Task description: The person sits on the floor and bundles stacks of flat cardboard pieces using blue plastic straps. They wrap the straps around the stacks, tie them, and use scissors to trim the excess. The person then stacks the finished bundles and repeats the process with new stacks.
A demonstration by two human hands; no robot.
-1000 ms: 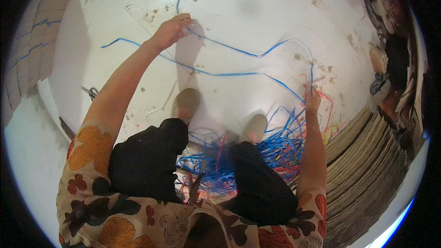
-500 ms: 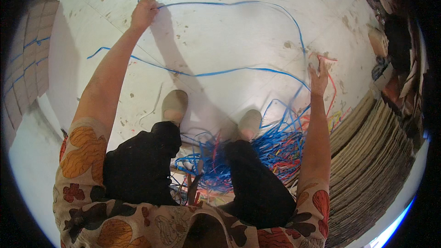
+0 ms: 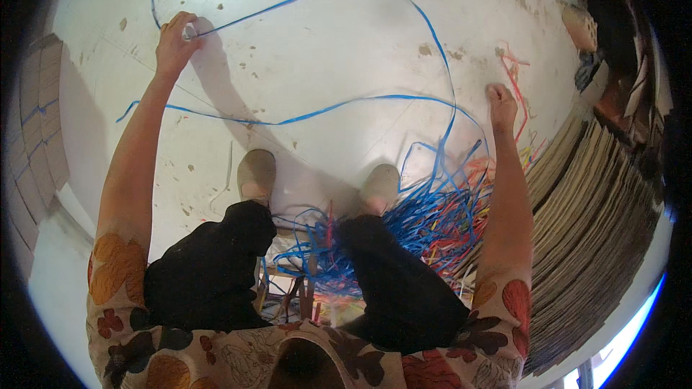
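Far out on the left, my left hand is closed on a blue plastic strap, its thumb and fingers curled round it. A short free end sticks up past the hand, and the rest loops right across the floor. At the right, my right hand is closed with its fingers curled under; what they hold, if anything, is hidden. Beside it lies a red strap. A tangled heap of mostly blue straps, with red and yellow ones mixed in, spreads around my right leg.
A tall stack of flat brown cardboard stands close by my right arm. At the far left is a strapped bundle of cardboard. My feet rest on the pale floor, with a wooden stool below me. Clutter lines the upper right.
My left hand has moved left and a little nearer, drawing the blue strap with it. The fingers of my right hand, apart before, have curled closed. The view has shifted slightly.
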